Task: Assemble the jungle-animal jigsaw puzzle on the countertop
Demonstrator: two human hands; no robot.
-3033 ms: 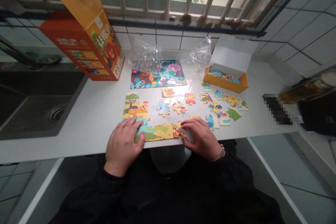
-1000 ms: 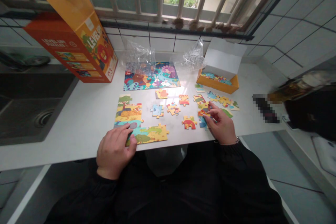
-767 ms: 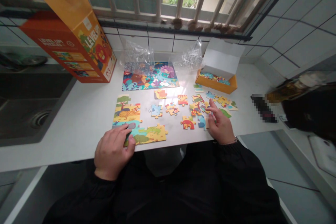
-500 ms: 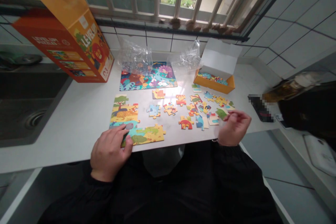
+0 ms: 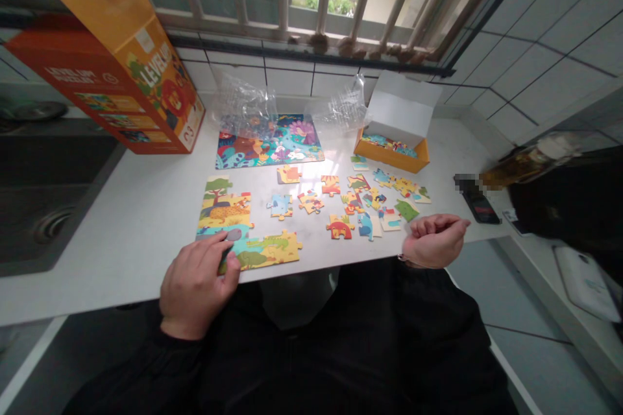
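My left hand [image 5: 197, 282] rests on the lower left corner of a partly joined jigsaw puzzle [image 5: 226, 212], its fingers stretched out and the thumb apart. The joined part shows a tree, a leopard, blue water and a crocodile. My right hand [image 5: 433, 240] is curled in a loose fist at the counter's front edge, with nothing visible in it. Just beyond its fingers lies a green puzzle piece [image 5: 407, 209]. Several loose pieces are spread to its left, among them a red lion piece [image 5: 339, 227], a blue piece [image 5: 366, 225] and a pale blue elephant piece [image 5: 280, 206].
A finished dark jungle puzzle [image 5: 267, 146] lies at the back under crumpled clear plastic [image 5: 246, 104]. An open yellow box [image 5: 392, 154] holds more pieces. A tall orange box [image 5: 160, 91] stands beside the sink [image 5: 58, 207]. A phone [image 5: 481, 204] lies far right.
My right hand has drawn slightly away from the green piece and turned, its fingers curling in. My left hand stays on the puzzle. The whole view has shifted a little.
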